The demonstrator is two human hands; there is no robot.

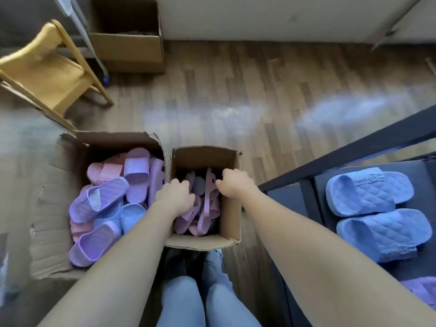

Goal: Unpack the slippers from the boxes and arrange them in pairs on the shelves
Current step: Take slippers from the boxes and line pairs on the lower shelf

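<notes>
- The small box (200, 243) stands on the floor right in front of the knees, so both hands can reach in from above.
- The left hand (175, 197) and the right hand (233, 182) are both down in it, over the pink slippers (205, 208). The fingers curl down, but the tips are hidden. I cannot tell if either hand grips a slipper or only feels for one.
- The pink slippers stand on their edges, packed tight. It is hard to see how many there are or which two match.
- The big box (47, 208) is just beside the small box, on the left. Its mixed slippers (101, 199) lie in a heap of purple, pink and blue.
- The blue pair (370, 208) lies side by side on the shelf (330, 147) at the right, near enough to reach. I think each pair should end up like that.
- A purple thing (422, 291) lower down is cut off by the edge.
- The far box (127, 50) is too dark inside to see.
</notes>
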